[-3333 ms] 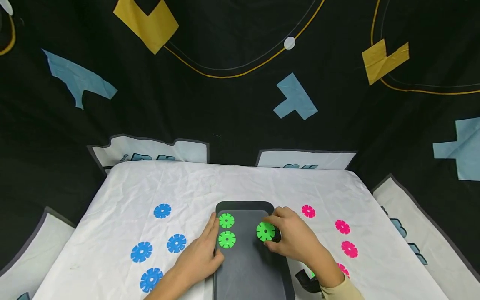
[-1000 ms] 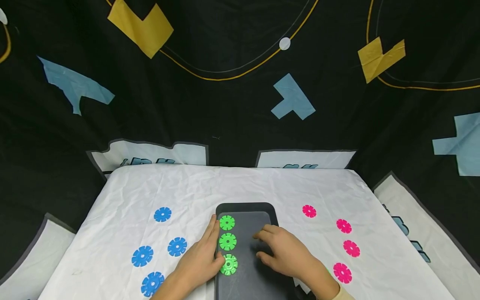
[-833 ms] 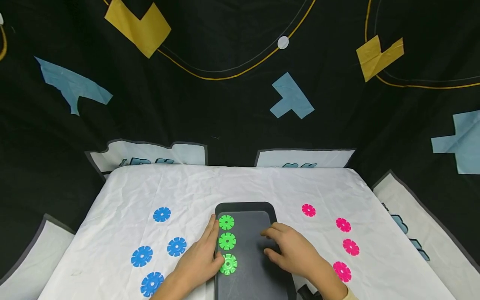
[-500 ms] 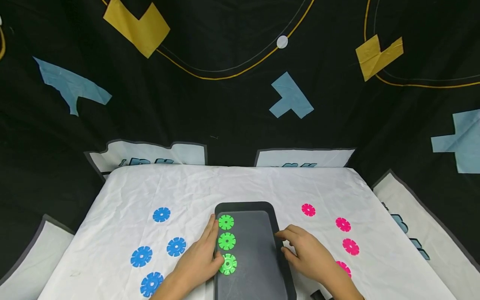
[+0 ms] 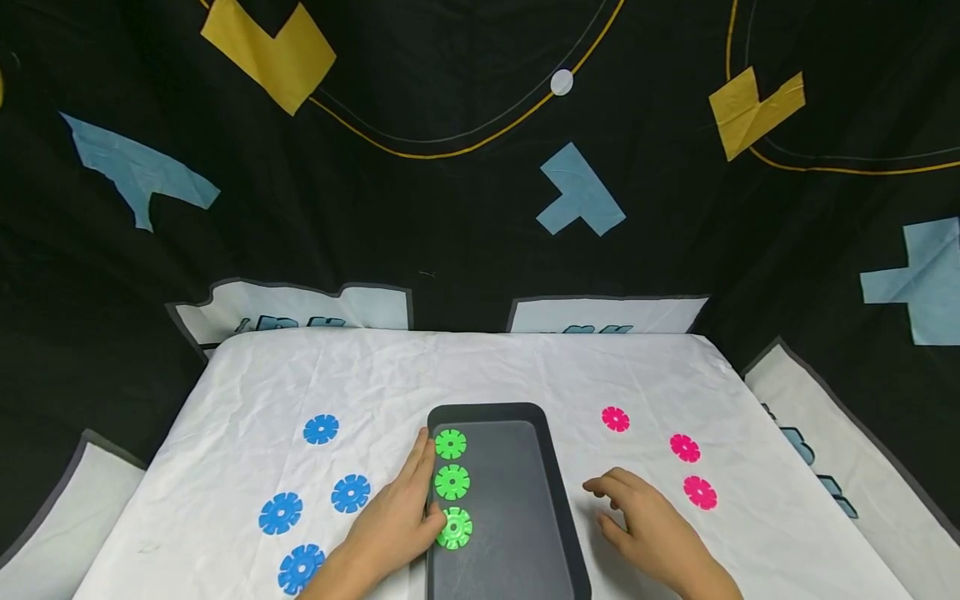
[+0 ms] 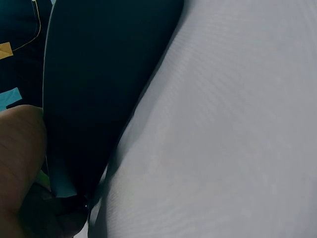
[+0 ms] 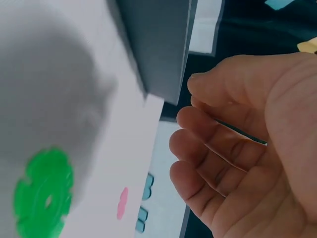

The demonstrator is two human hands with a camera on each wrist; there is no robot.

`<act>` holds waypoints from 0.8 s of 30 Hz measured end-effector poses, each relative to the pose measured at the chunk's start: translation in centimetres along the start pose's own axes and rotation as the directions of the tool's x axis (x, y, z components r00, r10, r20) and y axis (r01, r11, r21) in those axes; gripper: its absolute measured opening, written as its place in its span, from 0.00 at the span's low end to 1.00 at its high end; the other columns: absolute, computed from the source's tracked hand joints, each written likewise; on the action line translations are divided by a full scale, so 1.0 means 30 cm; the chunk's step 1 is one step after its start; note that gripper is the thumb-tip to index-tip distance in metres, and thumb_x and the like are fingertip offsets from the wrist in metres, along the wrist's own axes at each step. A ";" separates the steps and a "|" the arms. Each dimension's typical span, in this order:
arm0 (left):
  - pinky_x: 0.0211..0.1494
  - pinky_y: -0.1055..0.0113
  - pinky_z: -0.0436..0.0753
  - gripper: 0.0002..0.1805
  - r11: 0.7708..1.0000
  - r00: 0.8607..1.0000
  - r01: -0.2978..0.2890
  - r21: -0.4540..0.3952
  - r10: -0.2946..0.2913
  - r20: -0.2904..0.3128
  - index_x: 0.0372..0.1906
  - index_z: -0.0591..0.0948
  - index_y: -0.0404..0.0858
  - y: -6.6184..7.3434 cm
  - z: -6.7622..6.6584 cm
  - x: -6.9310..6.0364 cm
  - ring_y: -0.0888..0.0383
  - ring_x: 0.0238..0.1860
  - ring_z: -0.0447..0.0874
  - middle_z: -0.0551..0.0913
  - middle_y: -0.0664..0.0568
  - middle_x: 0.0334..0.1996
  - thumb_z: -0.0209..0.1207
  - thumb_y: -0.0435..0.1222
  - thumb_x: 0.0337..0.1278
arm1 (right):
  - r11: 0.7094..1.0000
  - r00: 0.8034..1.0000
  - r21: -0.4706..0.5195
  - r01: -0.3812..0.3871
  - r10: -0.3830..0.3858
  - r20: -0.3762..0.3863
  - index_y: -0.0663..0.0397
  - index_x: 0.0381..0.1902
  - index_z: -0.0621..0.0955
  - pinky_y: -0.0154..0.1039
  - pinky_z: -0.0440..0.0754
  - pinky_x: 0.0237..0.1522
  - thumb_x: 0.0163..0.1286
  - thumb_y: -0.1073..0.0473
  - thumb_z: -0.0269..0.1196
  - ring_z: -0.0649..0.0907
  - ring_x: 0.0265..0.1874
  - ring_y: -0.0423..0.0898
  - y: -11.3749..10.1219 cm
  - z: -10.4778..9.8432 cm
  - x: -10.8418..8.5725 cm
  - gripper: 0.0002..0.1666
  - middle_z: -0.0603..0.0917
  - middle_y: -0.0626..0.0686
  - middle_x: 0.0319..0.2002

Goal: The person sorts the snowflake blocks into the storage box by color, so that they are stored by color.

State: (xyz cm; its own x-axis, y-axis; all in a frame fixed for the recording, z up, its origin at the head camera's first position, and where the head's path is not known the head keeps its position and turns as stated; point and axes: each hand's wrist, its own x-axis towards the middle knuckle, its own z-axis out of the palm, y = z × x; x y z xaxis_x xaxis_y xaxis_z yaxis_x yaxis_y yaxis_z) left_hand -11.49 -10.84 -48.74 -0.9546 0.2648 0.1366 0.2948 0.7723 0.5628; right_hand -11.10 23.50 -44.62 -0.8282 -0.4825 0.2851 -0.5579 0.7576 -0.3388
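A dark grey tray (image 5: 510,500) lies on the white cloth with three green notched discs down its left side; the middle one (image 5: 452,482) and the nearest (image 5: 453,528) are close to my left hand (image 5: 393,521). That hand rests along the tray's left edge, fingers straight, thumb over the rim at the nearest disc. My right hand (image 5: 656,529) hangs above the cloth right of the tray, fingers loosely bent and holding nothing. In the right wrist view, a green disc (image 7: 43,193) lies on the cloth below the right hand (image 7: 237,144); in the head view it cannot be seen.
Several blue discs, one of them (image 5: 280,512) near the left forearm, lie on the cloth (image 5: 187,500) left of the tray. Pink discs (image 5: 700,492) lie to the right, beyond my right hand. A black curtain (image 5: 450,233) hangs behind the cloth-covered surface.
A third green disc came to lie in the tray, released by my right hand. That hand then moved right, off the tray and over the cloth. My left hand stayed at the tray's edge.
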 end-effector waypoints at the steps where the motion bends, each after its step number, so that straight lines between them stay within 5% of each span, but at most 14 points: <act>1: 0.32 0.71 0.72 0.46 1.000 1.000 0.002 0.000 -0.002 0.001 0.76 0.53 0.31 0.000 -0.001 0.000 0.63 0.31 0.76 0.44 0.45 0.78 0.56 0.35 0.48 | 1.000 1.000 -0.002 -0.008 0.009 0.002 0.48 0.46 0.83 0.33 0.78 0.37 0.54 0.69 0.68 0.77 0.33 0.37 0.006 0.000 -0.009 0.21 0.79 0.36 0.41; 4: 0.31 0.71 0.72 0.46 1.000 1.000 0.004 -0.002 -0.004 0.002 0.76 0.53 0.31 0.000 -0.004 0.000 0.63 0.29 0.75 0.44 0.45 0.78 0.56 0.35 0.48 | 0.999 0.999 -0.010 -0.037 0.037 0.029 0.49 0.47 0.83 0.34 0.78 0.37 0.54 0.68 0.68 0.77 0.33 0.37 0.024 -0.003 -0.035 0.21 0.79 0.38 0.41; 7: 0.32 0.71 0.72 0.46 1.000 1.000 0.000 0.000 0.000 -0.002 0.76 0.53 0.30 0.001 -0.006 0.000 0.63 0.30 0.75 0.44 0.45 0.77 0.56 0.35 0.48 | 0.990 0.979 -0.020 -0.140 0.141 0.145 0.49 0.49 0.83 0.37 0.80 0.40 0.53 0.63 0.70 0.77 0.35 0.38 0.036 -0.010 -0.051 0.22 0.79 0.40 0.43; 10: 0.33 0.71 0.73 0.46 1.000 1.000 -0.002 -0.003 0.002 0.000 0.76 0.53 0.31 0.001 -0.005 0.000 0.63 0.31 0.76 0.45 0.45 0.77 0.56 0.35 0.49 | 0.963 0.922 -0.053 -0.264 0.269 0.277 0.48 0.50 0.82 0.42 0.81 0.41 0.50 0.57 0.74 0.77 0.39 0.41 0.049 -0.017 -0.068 0.26 0.77 0.42 0.45; 12: 0.33 0.71 0.73 0.46 1.000 1.000 0.000 -0.009 0.000 0.005 0.76 0.53 0.31 0.000 -0.004 -0.001 0.63 0.31 0.76 0.44 0.45 0.78 0.56 0.35 0.49 | 0.927 0.862 -0.071 -0.367 0.368 0.348 0.46 0.48 0.83 0.46 0.82 0.40 0.46 0.53 0.76 0.77 0.41 0.44 0.059 -0.018 -0.079 0.28 0.77 0.43 0.45; 17: 0.36 0.70 0.74 0.47 1.000 1.000 0.001 -0.009 -0.001 0.002 0.76 0.53 0.31 -0.002 -0.004 -0.002 0.62 0.37 0.77 0.44 0.45 0.78 0.56 0.35 0.48 | 0.875 0.799 -0.076 -0.478 0.469 0.377 0.46 0.44 0.83 0.46 0.83 0.34 0.36 0.55 0.78 0.76 0.38 0.46 0.082 -0.014 -0.110 0.31 0.76 0.47 0.41; 24: 0.39 0.69 0.75 0.46 1.000 1.000 -0.009 0.001 0.009 -0.002 0.75 0.54 0.30 -0.001 0.000 0.000 0.62 0.37 0.78 0.45 0.43 0.77 0.56 0.35 0.48 | 0.833 0.773 -0.137 -0.535 0.549 0.319 0.48 0.43 0.83 0.43 0.82 0.31 0.25 0.56 0.81 0.75 0.34 0.45 0.089 -0.011 -0.128 0.38 0.75 0.46 0.36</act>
State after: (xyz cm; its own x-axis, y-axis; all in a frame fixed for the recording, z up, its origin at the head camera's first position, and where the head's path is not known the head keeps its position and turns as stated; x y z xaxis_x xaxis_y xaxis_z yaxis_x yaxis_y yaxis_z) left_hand -11.49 -10.86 -48.75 -0.9519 0.2706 0.1437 0.3036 0.7704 0.5606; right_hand -9.39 27.54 -46.32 -0.9628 -0.0973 -0.2521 -0.0143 0.9499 -0.3121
